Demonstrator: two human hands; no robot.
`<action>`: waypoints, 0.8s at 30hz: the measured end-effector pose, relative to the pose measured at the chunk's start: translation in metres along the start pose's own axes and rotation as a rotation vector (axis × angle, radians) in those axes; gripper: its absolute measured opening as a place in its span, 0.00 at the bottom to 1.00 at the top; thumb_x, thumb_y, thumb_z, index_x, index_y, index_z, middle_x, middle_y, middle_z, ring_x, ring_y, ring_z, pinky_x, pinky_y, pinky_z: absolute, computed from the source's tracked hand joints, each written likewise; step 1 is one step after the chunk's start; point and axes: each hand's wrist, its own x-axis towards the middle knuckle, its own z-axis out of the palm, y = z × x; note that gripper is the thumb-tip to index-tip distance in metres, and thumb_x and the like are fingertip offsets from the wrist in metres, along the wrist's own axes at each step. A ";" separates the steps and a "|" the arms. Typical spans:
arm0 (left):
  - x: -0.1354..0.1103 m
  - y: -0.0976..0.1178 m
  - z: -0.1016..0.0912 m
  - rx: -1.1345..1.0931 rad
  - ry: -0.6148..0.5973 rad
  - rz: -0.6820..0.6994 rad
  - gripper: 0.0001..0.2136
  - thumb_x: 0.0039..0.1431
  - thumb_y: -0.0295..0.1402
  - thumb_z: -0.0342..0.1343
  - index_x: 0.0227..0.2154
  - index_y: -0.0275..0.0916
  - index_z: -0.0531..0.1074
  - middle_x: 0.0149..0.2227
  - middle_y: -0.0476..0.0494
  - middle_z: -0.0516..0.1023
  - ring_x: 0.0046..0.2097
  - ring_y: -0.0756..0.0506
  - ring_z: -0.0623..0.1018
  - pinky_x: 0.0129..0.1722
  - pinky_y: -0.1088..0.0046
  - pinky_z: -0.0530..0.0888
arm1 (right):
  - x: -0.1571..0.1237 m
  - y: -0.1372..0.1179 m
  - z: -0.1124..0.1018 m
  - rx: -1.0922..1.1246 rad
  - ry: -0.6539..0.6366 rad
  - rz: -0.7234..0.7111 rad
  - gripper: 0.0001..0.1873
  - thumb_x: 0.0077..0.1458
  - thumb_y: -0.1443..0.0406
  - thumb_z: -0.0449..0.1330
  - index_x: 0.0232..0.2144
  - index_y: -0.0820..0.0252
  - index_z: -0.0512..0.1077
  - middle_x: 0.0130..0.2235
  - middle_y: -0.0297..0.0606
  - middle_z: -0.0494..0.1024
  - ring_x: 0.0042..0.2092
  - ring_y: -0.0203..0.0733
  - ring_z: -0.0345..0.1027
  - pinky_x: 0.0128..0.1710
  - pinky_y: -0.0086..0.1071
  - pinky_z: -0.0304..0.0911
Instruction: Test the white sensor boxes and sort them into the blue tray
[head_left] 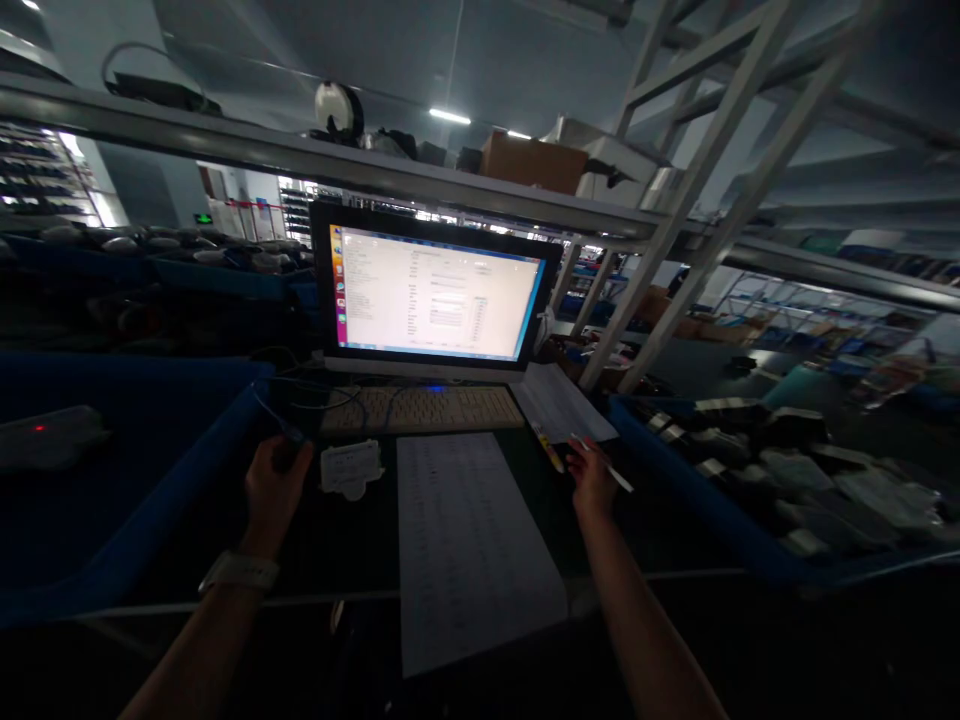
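Flanking the long white printed paper sheet, the left hand curls closed over a small dark corded device and the right hand pinches a thin white pen, with the pale keyboard and lit flat monitor beyond.

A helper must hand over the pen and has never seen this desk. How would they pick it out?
Below the lit monitor lies a long printed sheet. Just right of it, the right hand holds the pen. It is thin and white, unlike the yellowish stick lying loose beside the hand.
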 end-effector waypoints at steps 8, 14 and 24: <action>-0.002 0.002 0.001 -0.026 -0.022 -0.004 0.14 0.39 0.42 0.58 0.28 0.41 0.67 0.32 0.44 0.76 0.36 0.42 0.76 0.38 0.63 0.75 | -0.022 -0.011 0.019 -0.044 -0.252 -0.057 0.22 0.39 0.51 0.62 0.32 0.61 0.71 0.25 0.35 0.76 0.23 0.35 0.66 0.20 0.28 0.59; -0.002 0.001 0.002 -0.016 -0.017 -0.014 0.13 0.39 0.41 0.59 0.28 0.41 0.68 0.32 0.45 0.76 0.36 0.43 0.76 0.39 0.63 0.74 | -0.035 -0.009 0.057 -0.139 -0.555 -0.036 0.23 0.34 0.49 0.66 0.30 0.57 0.73 0.24 0.35 0.76 0.24 0.39 0.68 0.22 0.31 0.62; -0.003 0.011 0.001 -0.014 -0.027 -0.073 0.12 0.40 0.38 0.59 0.28 0.40 0.67 0.31 0.46 0.75 0.36 0.43 0.76 0.39 0.64 0.74 | -0.049 0.010 0.059 -0.272 -0.601 -0.040 0.20 0.36 0.47 0.63 0.21 0.56 0.67 0.17 0.32 0.72 0.21 0.39 0.63 0.21 0.30 0.56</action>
